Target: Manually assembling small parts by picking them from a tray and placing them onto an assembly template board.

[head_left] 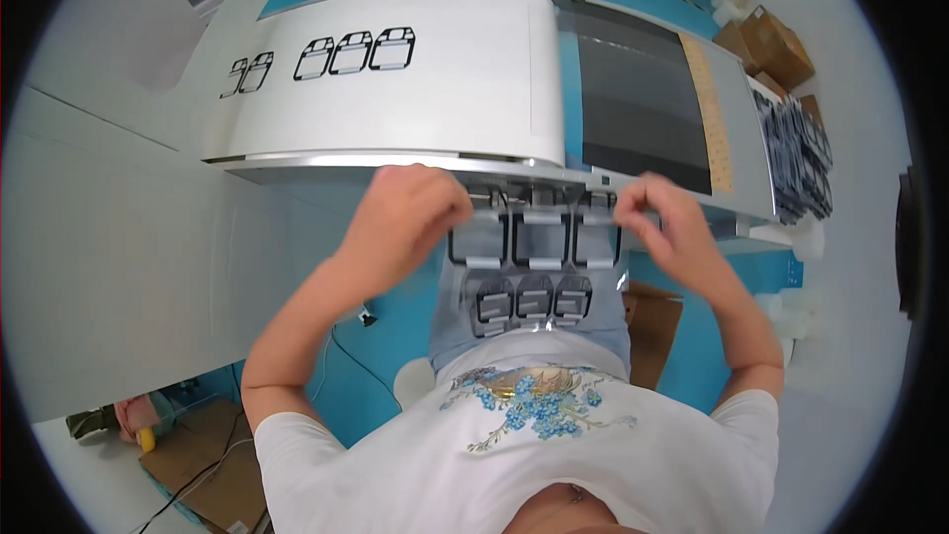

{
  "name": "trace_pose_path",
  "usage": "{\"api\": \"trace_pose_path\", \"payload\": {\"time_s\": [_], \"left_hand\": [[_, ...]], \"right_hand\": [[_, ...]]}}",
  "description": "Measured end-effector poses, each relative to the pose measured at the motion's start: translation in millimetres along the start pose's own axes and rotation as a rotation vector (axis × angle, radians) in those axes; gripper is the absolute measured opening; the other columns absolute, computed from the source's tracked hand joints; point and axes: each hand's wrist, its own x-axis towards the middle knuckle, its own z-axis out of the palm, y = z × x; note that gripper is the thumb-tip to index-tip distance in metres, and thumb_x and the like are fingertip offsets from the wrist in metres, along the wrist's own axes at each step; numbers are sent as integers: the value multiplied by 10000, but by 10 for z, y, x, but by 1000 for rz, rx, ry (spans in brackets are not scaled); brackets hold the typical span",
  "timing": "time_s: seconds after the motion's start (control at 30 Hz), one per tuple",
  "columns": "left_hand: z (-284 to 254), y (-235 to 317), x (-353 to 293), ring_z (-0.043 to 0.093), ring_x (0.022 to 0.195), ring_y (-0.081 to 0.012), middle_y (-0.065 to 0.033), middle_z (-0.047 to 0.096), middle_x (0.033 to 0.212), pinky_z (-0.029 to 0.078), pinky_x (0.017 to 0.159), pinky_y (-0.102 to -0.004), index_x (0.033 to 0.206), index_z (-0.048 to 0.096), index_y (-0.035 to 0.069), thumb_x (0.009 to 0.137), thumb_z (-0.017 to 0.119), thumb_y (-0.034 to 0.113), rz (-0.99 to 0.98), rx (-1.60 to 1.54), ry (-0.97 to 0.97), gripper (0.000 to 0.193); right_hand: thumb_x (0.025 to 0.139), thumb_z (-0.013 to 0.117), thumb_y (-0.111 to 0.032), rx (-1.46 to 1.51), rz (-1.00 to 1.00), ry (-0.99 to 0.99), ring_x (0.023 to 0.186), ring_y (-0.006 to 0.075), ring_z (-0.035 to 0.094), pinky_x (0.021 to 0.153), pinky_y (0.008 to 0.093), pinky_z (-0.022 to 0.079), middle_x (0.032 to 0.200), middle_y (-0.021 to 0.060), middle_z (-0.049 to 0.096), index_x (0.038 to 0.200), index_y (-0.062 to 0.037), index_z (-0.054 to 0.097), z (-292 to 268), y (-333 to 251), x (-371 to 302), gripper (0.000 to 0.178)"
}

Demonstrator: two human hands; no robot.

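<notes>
A clear plastic sheet [542,279] hangs in front of my body, bearing rows of black frame-shaped pieces with pale strips. My left hand [403,222] pinches its upper left corner between thumb and fingers. At the upper right corner, my right hand [672,232] grips the same sheet in a pinch. Part of the upper row of frames lies close to the edge of the white conveyor belt [465,89]. On that belt, toward the left, are several similar black frames [353,53].
Right of the belt is a dark panel [643,89] with a tan strip [707,114] beside it. A stack of grey sheets [799,163] stands at the far right, near cardboard boxes [771,44]. Cables [361,366] run over the blue floor at lower left.
</notes>
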Motion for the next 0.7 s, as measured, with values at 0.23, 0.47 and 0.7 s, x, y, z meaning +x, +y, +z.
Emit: {"api": "trace_pose_path", "payload": {"time_s": [0.23,0.47,0.7], "left_hand": [[-219,-1029,1120,551,733,-154,-54,634,801,458,688,-284,896,606,4,873,667,30,-184,-99,10,71],[-155,-1574,1678,522,715,-113,-24,606,770,446,683,-278,879,611,-1,897,664,60,-429,-166,-194,83],[-181,-1563,1721,523,723,-123,-32,602,768,446,691,-283,870,605,1,896,656,50,-443,-120,-240,75]], "right_hand": [[891,639,-39,125,54,-115,744,47,536,680,214,451,807,-11,589,898,-22,575,-512,543,1515,67],[888,661,-57,49,109,-205,742,68,551,702,234,473,806,0,612,893,-24,595,-639,889,2142,73],[879,677,-56,50,123,-206,743,72,555,703,239,475,800,2,619,886,-20,598,-584,952,2179,87]]}}
